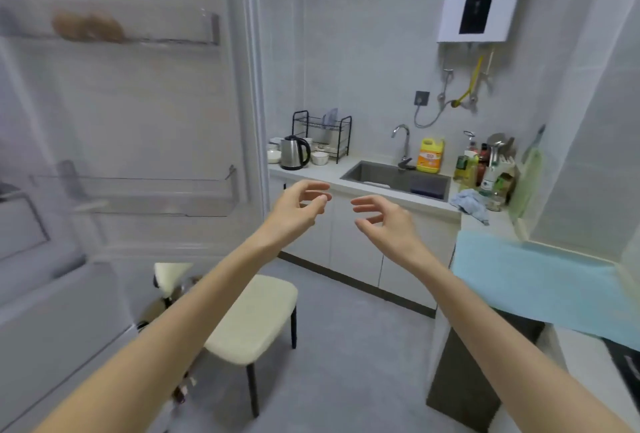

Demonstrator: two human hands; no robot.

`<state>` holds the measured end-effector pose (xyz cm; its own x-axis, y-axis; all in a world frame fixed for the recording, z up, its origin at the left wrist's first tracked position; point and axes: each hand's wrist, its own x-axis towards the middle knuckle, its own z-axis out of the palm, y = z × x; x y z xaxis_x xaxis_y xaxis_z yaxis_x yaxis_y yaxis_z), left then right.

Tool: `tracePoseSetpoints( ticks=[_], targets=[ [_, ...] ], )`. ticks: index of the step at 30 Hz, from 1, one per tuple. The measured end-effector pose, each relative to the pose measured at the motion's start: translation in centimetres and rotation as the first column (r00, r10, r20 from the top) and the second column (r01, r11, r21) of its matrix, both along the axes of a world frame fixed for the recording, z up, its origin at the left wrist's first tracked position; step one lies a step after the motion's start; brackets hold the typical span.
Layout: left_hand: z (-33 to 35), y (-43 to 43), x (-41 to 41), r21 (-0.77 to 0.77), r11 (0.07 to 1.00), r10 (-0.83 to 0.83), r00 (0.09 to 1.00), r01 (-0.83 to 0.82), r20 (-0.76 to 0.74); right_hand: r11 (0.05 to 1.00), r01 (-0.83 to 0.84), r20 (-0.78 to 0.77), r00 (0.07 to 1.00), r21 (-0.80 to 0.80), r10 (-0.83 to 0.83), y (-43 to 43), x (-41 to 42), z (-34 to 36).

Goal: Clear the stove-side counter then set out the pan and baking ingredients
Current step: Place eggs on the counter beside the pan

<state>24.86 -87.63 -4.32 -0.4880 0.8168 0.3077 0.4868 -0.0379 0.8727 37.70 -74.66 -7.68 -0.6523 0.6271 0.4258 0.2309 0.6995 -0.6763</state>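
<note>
Counter [581, 363] half under blue cloth [536, 276] — stove [628, 372] cut off.

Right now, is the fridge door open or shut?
Open. The fridge door shows its inner side, with two clear shelves; blurred brown items sit in the upper one.

Shiny steel kettle [294, 152], brushed-metal sink [367, 172], blue cloth mat [540, 280].

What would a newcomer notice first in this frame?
The left hand and right hand reach forward at centre, fingers loosely curled, holding nothing. An open fridge door fills the left side, a light blue cloth covers the counter at right, and a yellow detergent bottle stands behind the sink.
</note>
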Motion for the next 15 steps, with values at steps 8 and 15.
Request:
tracePoseSetpoints(
  ticks=[8, 15],
  targets=[
    [3.4, -5.8, -6.2, 0.087, 0.935, 0.342, 0.939, -0.343, 0.035, 0.941, -0.334, -0.020, 0.942, 0.048, 0.335, -1.8, -9.5, 4.4],
    [8.7, -10.5, -11.6, 0.173, 0.864, 0.486, 0.874, -0.474, -0.032, 0.860, -0.483, -0.114, 0.857, 0.167, 0.503, -5.5, -16.4, 11.6]
  ],
)
